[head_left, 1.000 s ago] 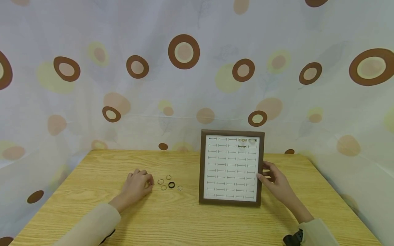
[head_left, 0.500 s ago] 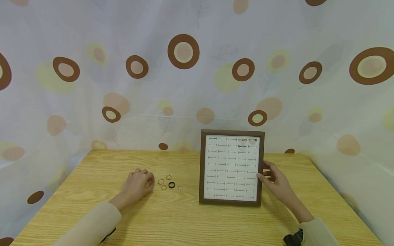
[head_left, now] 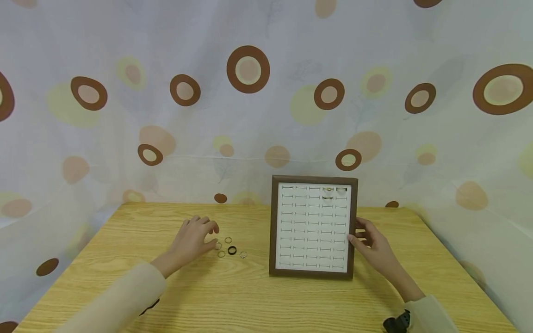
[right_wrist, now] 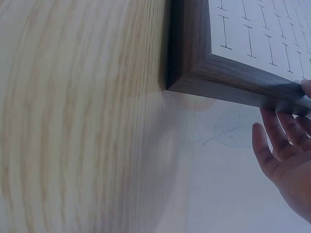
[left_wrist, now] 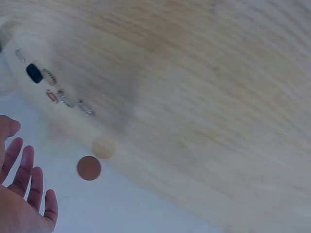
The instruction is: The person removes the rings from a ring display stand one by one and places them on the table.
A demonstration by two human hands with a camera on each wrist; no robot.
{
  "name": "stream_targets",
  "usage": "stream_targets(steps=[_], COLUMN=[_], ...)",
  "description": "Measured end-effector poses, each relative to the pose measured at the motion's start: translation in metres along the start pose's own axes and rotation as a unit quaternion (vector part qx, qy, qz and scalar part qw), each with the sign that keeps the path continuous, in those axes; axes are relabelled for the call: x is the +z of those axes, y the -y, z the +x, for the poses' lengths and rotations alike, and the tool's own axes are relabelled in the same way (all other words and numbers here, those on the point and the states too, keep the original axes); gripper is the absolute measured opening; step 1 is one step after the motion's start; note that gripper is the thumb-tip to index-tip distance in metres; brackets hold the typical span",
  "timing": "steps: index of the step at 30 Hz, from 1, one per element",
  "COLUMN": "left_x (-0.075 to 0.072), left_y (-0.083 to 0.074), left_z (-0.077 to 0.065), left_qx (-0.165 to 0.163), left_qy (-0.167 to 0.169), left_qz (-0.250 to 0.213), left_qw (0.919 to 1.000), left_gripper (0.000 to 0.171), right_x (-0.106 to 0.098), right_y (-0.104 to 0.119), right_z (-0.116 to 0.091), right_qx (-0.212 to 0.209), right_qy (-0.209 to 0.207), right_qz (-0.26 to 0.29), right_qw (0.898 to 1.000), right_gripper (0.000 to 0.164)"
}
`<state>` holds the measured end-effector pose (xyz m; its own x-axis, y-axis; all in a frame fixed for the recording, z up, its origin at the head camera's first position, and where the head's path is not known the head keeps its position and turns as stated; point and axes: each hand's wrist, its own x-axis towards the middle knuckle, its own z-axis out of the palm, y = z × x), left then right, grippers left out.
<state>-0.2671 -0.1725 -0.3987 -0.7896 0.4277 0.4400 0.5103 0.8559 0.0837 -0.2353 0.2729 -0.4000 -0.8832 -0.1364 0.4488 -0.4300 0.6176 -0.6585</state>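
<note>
Several loose rings lie in a small cluster on the table, among them a black ring (left_wrist: 34, 73) and thin metal ones such as a silvery ring (left_wrist: 85, 108). My left hand (head_left: 193, 240) is spread beside the cluster, thumb and index finger apart; its thumb tip overlaps the leftmost ring (head_left: 219, 246) in the head view, and contact cannot be told. A brown-framed ring display board (head_left: 273, 226) stands upright, its white slotted panel facing me. My right hand (head_left: 374, 245) grips its right edge, thumb on the front, fingers behind. Three rings sit in its upper right slots, including a gold ring (head_left: 328, 189).
The wooden table (head_left: 250, 305) reaches back to a patterned curtain (head_left: 266, 125) with brown and pale circles, which also hangs at both sides. Pale sleeves cover both forearms, and a black strapped device (head_left: 397, 322) is at the right wrist.
My left hand has moved right and slightly away from me toward the loose rings, its thumb and index finger parting. The right hand and the display board have stayed still.
</note>
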Motion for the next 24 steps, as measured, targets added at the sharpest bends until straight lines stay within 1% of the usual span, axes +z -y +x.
stream_targets(steps=[6, 13, 24], left_x=[-0.011, -0.02, -0.028], left_y=[-0.015, -0.039, -0.078], left_z=[0.015, 0.03, 0.054], left_qx=[0.025, 0.062, 0.127], left_qy=[-0.008, -0.022, -0.052], left_qz=[0.004, -0.002, -0.033], left_qw=[0.9996, 0.9978, 0.99], left_gripper=[0.017, 0.017, 0.014], right_x=[-0.001, 0.0, 0.0], right_y=[0.0, 0.0, -0.003], right_z=[0.0, 0.001, 0.001], right_qx=[0.0, 0.002, 0.006], right_qy=[0.002, 0.003, 0.003], right_qz=[0.0, 0.004, 0.0], right_qw=[1.0, 1.0, 1.0], right_gripper=[0.049, 0.048, 0.049])
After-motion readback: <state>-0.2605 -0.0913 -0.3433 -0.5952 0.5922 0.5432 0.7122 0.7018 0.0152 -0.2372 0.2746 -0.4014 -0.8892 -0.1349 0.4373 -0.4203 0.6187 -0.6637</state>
